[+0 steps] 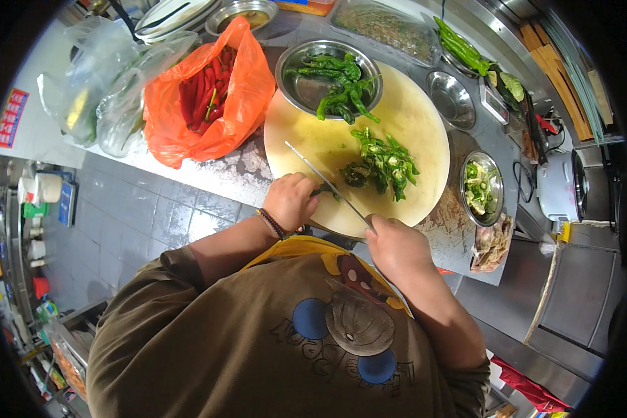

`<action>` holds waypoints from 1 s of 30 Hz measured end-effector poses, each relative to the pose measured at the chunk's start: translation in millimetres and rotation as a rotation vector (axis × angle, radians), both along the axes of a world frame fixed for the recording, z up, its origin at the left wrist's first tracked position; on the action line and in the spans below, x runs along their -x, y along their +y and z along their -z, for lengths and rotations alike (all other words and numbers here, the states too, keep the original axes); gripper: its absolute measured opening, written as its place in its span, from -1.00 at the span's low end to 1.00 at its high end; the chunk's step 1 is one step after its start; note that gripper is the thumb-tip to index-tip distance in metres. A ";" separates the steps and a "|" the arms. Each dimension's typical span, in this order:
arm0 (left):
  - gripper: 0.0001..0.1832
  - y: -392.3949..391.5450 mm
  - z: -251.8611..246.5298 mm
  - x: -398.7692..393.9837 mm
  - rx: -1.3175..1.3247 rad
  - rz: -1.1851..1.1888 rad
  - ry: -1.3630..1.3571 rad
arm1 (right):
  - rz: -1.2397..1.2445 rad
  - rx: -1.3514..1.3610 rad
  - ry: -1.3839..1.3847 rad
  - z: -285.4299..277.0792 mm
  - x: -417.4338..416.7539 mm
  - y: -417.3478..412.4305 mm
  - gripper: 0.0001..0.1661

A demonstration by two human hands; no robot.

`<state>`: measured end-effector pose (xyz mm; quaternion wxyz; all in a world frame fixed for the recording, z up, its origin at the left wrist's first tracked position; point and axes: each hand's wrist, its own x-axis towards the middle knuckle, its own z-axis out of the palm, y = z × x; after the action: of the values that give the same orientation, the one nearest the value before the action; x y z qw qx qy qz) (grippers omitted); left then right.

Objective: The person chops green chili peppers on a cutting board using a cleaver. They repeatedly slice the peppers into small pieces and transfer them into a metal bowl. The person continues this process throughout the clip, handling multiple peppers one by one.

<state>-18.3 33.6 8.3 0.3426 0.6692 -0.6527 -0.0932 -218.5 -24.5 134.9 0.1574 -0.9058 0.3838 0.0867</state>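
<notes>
My right hand (398, 245) grips a knife (328, 182) whose blade points up and to the left over a round cutting board (428, 141). Under the fingers of my left hand (291, 201) is a green chili pepper (321, 189), held against the board just left of the blade. Right of the knife lies a pile of cut green chili pieces (389, 162). A steel bowl (303, 96) with whole green chilies (345, 78) rests on the board's far side. The knife handle is mostly hidden in my right fist.
An orange plastic bag (162, 125) of red chilies (204, 94) stands left of the board. To the right are a steel bowl of cut peppers (482, 185), a steel bowl (451, 99) and a digital scale (494, 102). A clear plastic container (386, 28) sits at the back; the table's near edge runs beside my left arm.
</notes>
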 end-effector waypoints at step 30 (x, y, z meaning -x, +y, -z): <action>-0.80 -16.7 -1.9 2.2 0.070 -0.010 0.034 | 0.086 -0.049 -0.093 4.9 -19.1 -19.5 -0.79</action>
<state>-20.5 16.9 10.2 0.3772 0.6585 -0.6462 -0.0802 -199.5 -44.0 130.0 0.2009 -0.8874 0.4124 0.0468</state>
